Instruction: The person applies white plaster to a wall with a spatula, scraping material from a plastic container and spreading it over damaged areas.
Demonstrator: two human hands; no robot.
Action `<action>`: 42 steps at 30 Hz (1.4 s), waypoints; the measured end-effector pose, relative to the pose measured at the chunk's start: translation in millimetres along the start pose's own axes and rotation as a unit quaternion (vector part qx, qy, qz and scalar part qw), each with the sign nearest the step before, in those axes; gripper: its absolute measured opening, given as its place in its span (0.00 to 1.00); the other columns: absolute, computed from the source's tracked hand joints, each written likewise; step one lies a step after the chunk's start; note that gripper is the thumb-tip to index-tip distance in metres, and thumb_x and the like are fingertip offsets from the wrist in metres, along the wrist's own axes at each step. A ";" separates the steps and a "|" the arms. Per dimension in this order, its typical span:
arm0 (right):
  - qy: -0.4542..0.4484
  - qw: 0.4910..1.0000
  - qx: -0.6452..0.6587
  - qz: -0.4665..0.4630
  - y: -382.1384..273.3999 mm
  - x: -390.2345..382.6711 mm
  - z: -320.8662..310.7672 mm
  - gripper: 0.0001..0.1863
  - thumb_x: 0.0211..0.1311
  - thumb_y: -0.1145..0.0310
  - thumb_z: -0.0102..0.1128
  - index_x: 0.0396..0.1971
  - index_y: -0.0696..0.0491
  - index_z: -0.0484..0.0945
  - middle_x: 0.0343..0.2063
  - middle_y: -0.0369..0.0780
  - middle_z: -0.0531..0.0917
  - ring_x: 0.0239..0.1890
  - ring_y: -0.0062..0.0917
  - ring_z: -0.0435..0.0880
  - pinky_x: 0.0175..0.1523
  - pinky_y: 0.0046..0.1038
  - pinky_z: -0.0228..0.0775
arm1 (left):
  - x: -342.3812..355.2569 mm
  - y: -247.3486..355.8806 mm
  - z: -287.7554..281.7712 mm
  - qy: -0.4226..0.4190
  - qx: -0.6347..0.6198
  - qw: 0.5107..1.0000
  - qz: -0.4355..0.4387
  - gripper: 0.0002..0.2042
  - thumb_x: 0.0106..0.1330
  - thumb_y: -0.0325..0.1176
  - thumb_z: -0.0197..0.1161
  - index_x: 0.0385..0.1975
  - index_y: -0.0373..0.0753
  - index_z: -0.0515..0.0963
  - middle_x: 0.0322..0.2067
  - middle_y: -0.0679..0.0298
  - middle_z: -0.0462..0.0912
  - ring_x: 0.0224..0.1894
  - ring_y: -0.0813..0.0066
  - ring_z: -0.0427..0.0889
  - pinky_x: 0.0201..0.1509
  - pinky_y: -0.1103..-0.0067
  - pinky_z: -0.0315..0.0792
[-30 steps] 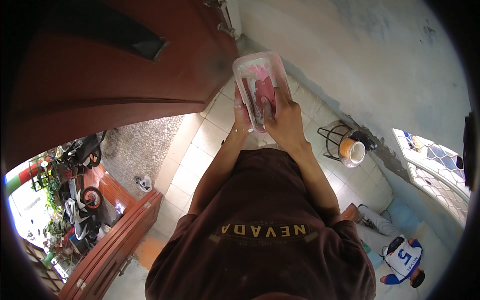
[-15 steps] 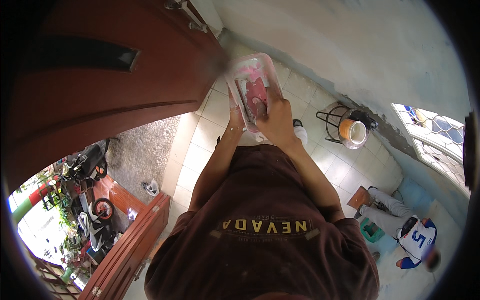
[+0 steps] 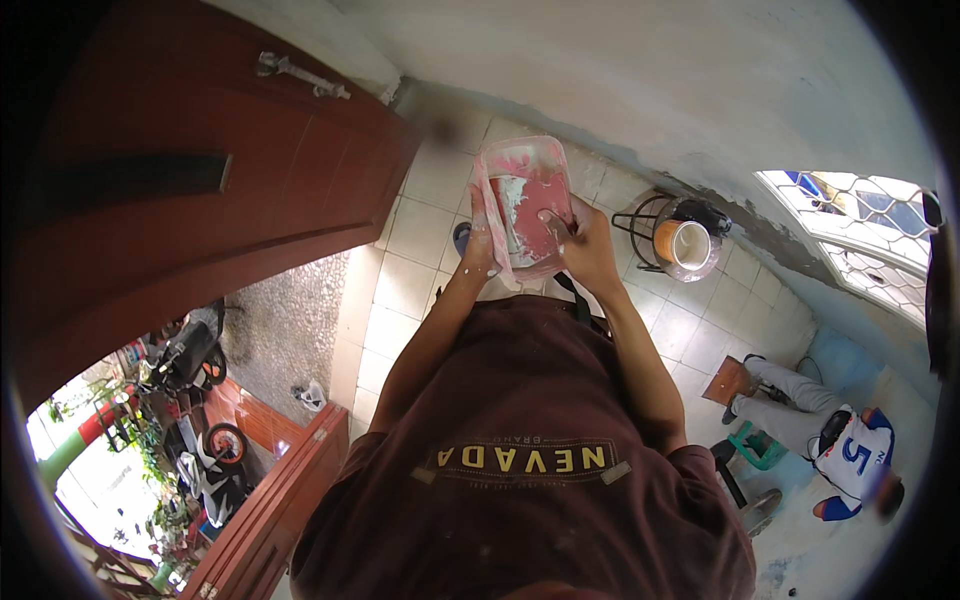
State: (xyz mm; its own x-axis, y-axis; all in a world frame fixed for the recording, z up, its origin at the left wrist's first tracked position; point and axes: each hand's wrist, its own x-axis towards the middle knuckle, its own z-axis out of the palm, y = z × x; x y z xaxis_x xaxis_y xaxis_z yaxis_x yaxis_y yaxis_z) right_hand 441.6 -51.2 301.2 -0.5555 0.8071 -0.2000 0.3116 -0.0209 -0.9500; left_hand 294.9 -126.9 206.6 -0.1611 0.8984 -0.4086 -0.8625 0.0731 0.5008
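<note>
Shifted rightward, right hand (image 3: 590,247) clamps pink scraper (image 3: 542,200); left hand (image 3: 480,245) clamps tray (image 3: 543,146), long axis pointing forward.

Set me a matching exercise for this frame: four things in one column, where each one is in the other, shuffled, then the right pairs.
Things
1. pink-smeared rectangular plastic tray
2. flat pink piece
3. orange cylindrical tub
4. green plastic object

Places
A. on the round black-legged stool
B. beside a co-worker's grey trousers
C. gripped along its side by the left hand
D. under the thumb of the right hand

Pairs: 1-C, 2-D, 3-A, 4-B
</note>
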 end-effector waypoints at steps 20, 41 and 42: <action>0.042 0.995 0.092 -0.007 67.2 -41.8 -174.5 0.12 0.73 0.70 0.61 0.48 0.62 0.79 0.32 0.31 0.81 0.34 0.13 0.73 0.42 0.22 0.70 | 67.6 -124.5 118.3 -0.037 0.071 0.997 -0.019 0.48 0.68 0.77 0.39 0.73 0.41 0.60 0.66 0.54 0.73 0.65 0.60 0.76 0.69 0.63 0.74; -0.021 0.875 0.477 0.076 110.8 -25.3 -246.7 0.17 0.72 0.64 0.65 0.52 0.61 0.79 0.44 0.37 0.86 0.43 0.18 0.84 0.49 0.25 0.77 | 58.7 -157.8 130.2 0.007 0.005 0.999 -0.046 0.47 0.67 0.77 0.43 0.74 0.42 0.60 0.66 0.54 0.72 0.66 0.55 0.75 0.69 0.56 0.74; -0.014 0.863 0.500 0.072 106.9 -24.2 -248.2 0.18 0.73 0.64 0.64 0.53 0.61 0.79 0.45 0.37 0.85 0.44 0.19 0.84 0.50 0.26 0.78 | 59.0 -158.0 130.0 -0.003 -0.014 0.999 -0.049 0.46 0.68 0.76 0.44 0.74 0.43 0.60 0.67 0.54 0.72 0.67 0.54 0.75 0.69 0.55 0.73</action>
State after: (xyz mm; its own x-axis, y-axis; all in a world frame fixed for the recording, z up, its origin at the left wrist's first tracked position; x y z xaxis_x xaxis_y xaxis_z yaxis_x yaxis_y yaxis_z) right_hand 679.6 73.5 264.0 -0.5895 0.7393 -0.3254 -0.4344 -0.6297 -0.6440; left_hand 484.0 -29.1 202.6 -0.0724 0.8899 -0.4504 -0.8869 0.1492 0.4372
